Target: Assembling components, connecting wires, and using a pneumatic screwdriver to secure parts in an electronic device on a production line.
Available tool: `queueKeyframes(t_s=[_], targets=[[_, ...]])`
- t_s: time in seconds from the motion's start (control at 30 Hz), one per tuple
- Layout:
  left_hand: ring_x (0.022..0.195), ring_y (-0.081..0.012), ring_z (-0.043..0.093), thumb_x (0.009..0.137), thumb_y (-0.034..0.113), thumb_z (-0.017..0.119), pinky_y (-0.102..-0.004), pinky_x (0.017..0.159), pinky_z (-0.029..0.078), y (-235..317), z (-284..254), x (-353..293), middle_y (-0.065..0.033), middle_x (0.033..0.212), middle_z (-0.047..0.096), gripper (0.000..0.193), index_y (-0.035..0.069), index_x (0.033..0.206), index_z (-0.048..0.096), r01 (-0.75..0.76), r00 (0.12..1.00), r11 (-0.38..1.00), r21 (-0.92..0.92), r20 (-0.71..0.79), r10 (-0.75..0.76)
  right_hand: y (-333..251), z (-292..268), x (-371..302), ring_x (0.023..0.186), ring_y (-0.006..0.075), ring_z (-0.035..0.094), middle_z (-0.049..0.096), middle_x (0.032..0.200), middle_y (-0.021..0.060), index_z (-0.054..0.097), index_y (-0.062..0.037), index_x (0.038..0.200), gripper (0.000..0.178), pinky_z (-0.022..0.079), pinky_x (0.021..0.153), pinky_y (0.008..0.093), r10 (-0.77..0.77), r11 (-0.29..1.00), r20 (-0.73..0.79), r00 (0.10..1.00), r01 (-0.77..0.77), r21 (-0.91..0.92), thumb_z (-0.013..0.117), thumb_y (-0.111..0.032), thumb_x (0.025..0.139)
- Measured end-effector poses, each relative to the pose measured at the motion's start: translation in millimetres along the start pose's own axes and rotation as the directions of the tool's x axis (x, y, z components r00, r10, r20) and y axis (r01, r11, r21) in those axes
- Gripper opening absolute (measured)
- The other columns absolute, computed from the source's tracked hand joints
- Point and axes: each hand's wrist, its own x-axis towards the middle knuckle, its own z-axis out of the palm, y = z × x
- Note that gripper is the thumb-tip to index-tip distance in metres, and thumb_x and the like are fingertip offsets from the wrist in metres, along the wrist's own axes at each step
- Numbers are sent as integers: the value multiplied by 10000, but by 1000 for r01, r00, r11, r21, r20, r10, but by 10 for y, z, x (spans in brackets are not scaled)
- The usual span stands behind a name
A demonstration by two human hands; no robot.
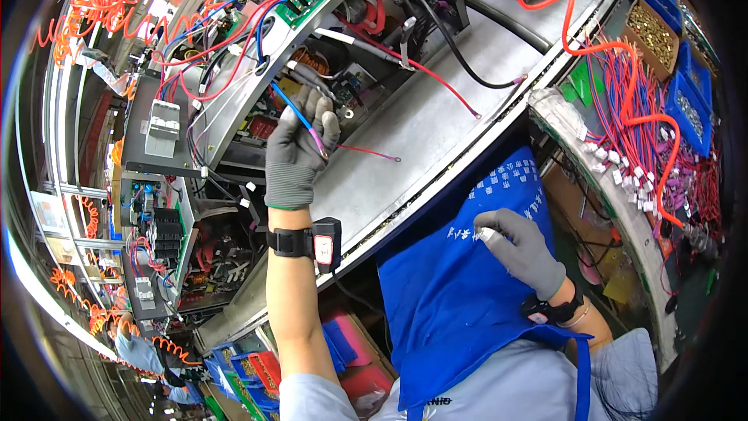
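My left hand (300, 144), in a grey knit glove, is at the open side of a metal machine housing. Its fingers are curled around a blue wire (294, 106), whose purple-sleeved ring-lug end sticks out past the palm. Behind the fingers are a copper coil (309, 61) and a green circuit board. On the metal panel beside this hand lie two red wires (444, 87) and a black cable (460, 54) with lug ends. My right hand (520, 249), also gloved, hovers before the blue apron. Its fingers are bent in; a small pale spot at the fingertips is unclear.
At the right, a side table carries a bundle of red and blue wires (615, 101) with white connectors, a box of brass fasteners (651, 31) and blue bins (689, 101). An orange coiled air hose (569, 19) crosses above. Another open unit (160, 226) stands at the left.
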Motion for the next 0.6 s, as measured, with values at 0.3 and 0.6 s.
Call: queueKeyframes(t_s=[0.3, 0.6], targets=[[869, -228, 666, 866, 491, 648, -328, 668, 587, -75, 177, 307, -112, 1006, 668, 512, 67, 1140, 563, -17, 987, 972, 236, -151, 55, 68, -148, 234, 766, 156, 613, 650, 898, 89, 651, -29, 1054, 214, 485, 705, 284, 16, 999, 4, 1000, -16, 33, 597, -169, 901], [740, -170, 588, 921, 211, 650, -248, 647, 530, -60, 323, 325, -80, 907, 613, 215, 43, 1037, 584, -161, 975, 964, 211, -117, 189, 57, -44, 300, 749, 152, 621, 664, 905, 92, 658, -25, 1059, 224, 496, 700, 282, 82, 996, 0, 997, -82, -41, 608, -168, 895]])
